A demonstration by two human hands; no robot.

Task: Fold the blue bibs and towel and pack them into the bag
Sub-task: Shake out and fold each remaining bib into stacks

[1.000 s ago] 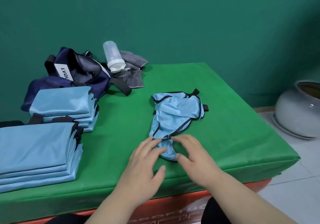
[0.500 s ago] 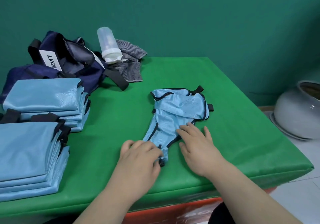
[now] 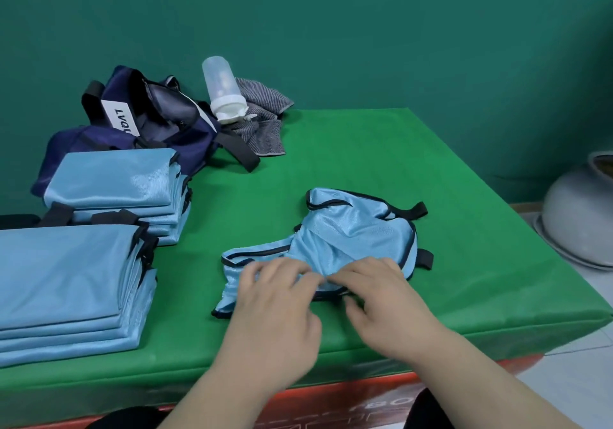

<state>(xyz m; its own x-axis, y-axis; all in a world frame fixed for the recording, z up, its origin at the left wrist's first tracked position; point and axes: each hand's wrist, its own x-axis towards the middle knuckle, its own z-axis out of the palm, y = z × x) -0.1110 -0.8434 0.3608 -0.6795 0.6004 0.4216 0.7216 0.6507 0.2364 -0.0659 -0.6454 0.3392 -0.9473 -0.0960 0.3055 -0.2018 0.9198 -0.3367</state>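
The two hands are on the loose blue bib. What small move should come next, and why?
Probably draw the left hand and right hand apart to spread the bib flat. It lies bunched and wrinkled on the table, both hands meet at its near edge, and it must lie flat to be folded like the stacks at the left.

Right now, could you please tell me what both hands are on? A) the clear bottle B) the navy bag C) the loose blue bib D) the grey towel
C: the left hand and right hand both hold the near edge of the loose blue bib mid-table; the navy bag, grey towel and clear bottle lie untouched at the far left.
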